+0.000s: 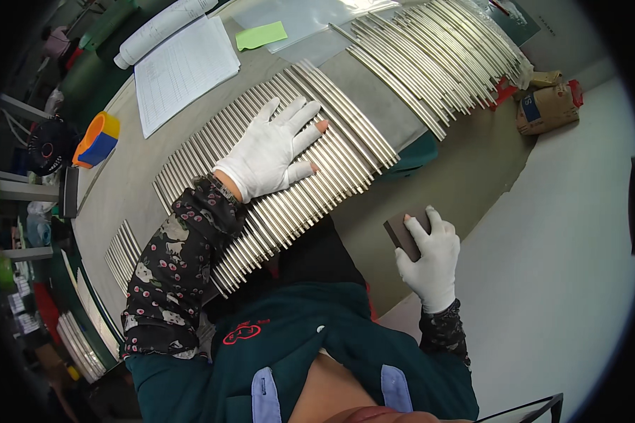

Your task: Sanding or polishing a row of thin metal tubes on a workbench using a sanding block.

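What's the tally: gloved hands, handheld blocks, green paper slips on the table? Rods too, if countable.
Gloved hands: 2, left hand and right hand
Dark block: 1
Green paper slip: 1
Total: 4
Metal rods: left out, too dense and partly hidden for a sure count.

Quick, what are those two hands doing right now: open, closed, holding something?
Left hand: open, fingers spread, palm down on the metal rods.
Right hand: closed, holding a dark block.

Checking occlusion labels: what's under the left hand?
The gloved left hand lies over a row of metal rods, visible on either side of it. The stretches directly beneath it are covered and can't be seen.
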Action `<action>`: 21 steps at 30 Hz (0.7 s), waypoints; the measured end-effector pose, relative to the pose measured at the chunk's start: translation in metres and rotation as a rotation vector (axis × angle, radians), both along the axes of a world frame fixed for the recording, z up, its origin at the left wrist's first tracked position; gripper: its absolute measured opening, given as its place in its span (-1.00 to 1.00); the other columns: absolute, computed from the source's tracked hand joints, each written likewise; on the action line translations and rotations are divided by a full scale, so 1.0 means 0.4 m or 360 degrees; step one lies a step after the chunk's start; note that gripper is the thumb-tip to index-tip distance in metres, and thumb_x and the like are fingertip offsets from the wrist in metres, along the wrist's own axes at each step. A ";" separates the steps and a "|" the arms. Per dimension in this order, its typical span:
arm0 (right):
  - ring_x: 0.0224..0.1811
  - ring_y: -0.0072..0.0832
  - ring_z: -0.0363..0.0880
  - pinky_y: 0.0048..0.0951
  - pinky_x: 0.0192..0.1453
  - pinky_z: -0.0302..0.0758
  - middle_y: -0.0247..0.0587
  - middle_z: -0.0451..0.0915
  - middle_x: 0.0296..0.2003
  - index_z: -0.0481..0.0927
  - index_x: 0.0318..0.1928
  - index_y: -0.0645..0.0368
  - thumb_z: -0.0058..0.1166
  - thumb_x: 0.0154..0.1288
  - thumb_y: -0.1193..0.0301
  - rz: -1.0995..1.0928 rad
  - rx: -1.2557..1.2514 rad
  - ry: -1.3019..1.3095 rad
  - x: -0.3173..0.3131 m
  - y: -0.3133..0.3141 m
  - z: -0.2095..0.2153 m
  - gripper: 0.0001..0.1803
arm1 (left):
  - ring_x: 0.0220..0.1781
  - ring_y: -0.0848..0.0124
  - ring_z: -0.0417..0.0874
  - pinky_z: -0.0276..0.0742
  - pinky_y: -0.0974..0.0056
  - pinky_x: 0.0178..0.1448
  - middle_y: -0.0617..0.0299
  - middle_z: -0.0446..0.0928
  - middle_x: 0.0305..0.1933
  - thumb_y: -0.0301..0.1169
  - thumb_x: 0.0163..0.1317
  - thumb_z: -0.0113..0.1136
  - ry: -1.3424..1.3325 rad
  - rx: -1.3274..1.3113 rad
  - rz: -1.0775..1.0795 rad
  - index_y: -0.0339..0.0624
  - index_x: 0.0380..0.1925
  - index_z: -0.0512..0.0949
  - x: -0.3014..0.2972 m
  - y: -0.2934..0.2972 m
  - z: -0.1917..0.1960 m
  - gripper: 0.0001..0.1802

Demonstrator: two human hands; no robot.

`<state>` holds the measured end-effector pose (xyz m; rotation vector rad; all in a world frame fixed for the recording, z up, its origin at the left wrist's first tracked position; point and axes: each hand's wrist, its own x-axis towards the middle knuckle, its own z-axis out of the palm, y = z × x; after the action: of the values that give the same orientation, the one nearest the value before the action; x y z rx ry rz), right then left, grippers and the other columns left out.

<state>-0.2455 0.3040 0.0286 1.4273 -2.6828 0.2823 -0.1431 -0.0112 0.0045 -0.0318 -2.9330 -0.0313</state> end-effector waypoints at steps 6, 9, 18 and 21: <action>-0.01 -0.10 0.48 -0.19 -0.03 0.40 0.15 0.45 0.16 0.62 0.04 0.02 0.32 -0.15 0.32 0.0063 -0.0051 -0.0034 -0.007 -0.007 -0.004 -0.41 | 0.54 -0.12 0.04 -0.15 -0.28 0.51 -0.13 -0.01 0.54 0.28 0.36 -0.30 -0.0011 0.0116 -0.0074 -0.05 0.49 0.01 0.030 0.015 0.005 -0.13; -0.02 -0.10 0.49 -0.19 -0.04 0.40 0.15 0.45 0.16 0.62 0.03 0.01 0.31 -0.15 0.32 0.0046 -0.0049 -0.0031 -0.004 0.002 -0.005 -0.42 | 0.53 -0.06 0.09 -0.10 -0.23 0.52 -0.10 0.05 0.52 0.22 0.30 -0.11 0.0021 0.0180 -0.0264 -0.09 0.45 0.11 -0.002 0.099 0.042 -0.14; 0.01 -0.09 0.48 -0.17 0.00 0.39 0.16 0.44 0.16 0.62 0.04 0.01 0.32 -0.15 0.32 0.0092 -0.0001 -0.0055 -0.016 0.000 -0.030 -0.41 | 0.54 0.29 0.07 -0.06 -0.03 0.56 0.21 0.20 0.47 0.00 0.08 0.27 -0.0156 -0.0247 -0.0334 -0.09 0.27 0.42 -0.128 0.278 0.031 -0.24; 0.02 -0.07 0.47 -0.15 0.01 0.39 0.17 0.43 0.16 0.62 0.04 0.02 0.32 -0.15 0.31 0.0096 0.0041 -0.0076 -0.021 -0.001 -0.035 -0.41 | 0.55 0.31 0.05 -0.09 -0.02 0.58 0.22 0.22 0.46 -0.03 0.14 0.21 -0.0102 -0.0413 -0.0252 -0.12 0.24 0.47 -0.136 0.276 0.011 -0.32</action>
<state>-0.2538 0.3036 0.0148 1.5301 -2.6937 0.2907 -0.1977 0.0991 0.0090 -0.3079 -2.9701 0.3295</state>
